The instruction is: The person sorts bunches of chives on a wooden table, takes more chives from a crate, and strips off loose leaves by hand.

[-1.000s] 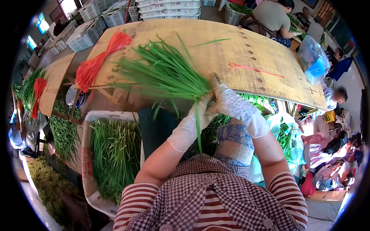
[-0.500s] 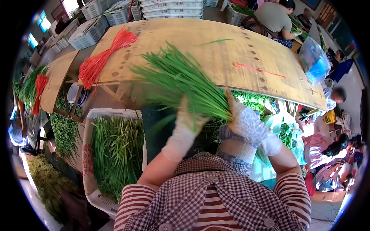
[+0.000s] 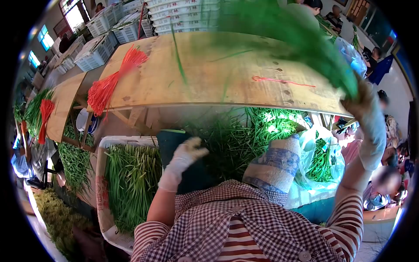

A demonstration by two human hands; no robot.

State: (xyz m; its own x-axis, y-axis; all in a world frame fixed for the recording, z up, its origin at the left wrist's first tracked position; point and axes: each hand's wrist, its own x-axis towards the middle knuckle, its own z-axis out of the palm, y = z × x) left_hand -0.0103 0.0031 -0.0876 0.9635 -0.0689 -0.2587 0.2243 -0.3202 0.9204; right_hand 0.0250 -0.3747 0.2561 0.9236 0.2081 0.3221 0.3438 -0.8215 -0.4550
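Observation:
My right hand (image 3: 365, 107), in a pale glove and smeared by motion, grips the stem end of a bunch of garlic chives (image 3: 314, 52). The bunch is lifted over the table's right side, its blurred leaves fanning to the upper left. My left hand (image 3: 188, 150), gloved too, is empty with its fingers apart, above a dark green cloth (image 3: 168, 146) over my lap. A few loose leaves hang in the air over the wooden table (image 3: 152, 83). Below the left forearm a white crate (image 3: 101, 192) holds laid-out chives (image 3: 133, 187).
Red ties lie in a bundle (image 3: 115, 81) on the table's left, with a few red strands (image 3: 283, 81) at right. Cut leaves (image 3: 235, 139) cover the floor before me. A clear plastic bag (image 3: 305, 170) stands at right. Stacked white crates (image 3: 183, 15) and other people are behind.
My right hand has swung the bunch up and to the right, away from my left hand. The left hand has let go and dropped slightly left. Loose leaves have come off.

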